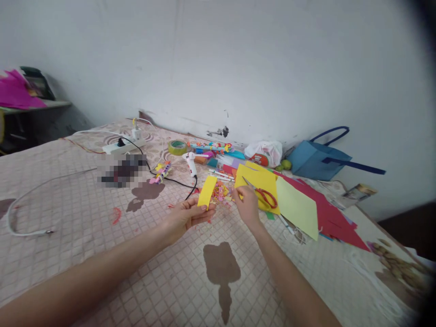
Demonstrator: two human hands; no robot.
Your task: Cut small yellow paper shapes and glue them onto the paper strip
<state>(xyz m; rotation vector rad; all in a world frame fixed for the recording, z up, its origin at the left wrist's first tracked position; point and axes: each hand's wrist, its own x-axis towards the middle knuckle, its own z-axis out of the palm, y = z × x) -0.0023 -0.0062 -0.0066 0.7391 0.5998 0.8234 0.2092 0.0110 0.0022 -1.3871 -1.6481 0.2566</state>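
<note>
My left hand (195, 212) pinches a yellow rectangular strip (207, 192), paper or foam, by its lower end and holds it above the cloth. Across from it, my right hand (245, 204) has its fingers curled together; what they hold, if anything, is too small to make out. Just right of that hand, scissors with orange-red handles (267, 199) lie on yellow sheets (251, 172). Small coloured scraps (221, 192) are heaped between my hands. A white glue gun (190, 163) with a black cord rests behind the strip.
Farther back are a tape roll (177, 147), a decorated stick (211, 146), a plastic bag (264, 152) and a blue bag (315, 159). Pale green (296, 206) and red sheets (327, 213) spread rightward. A power strip (124, 145) and cables lie at left.
</note>
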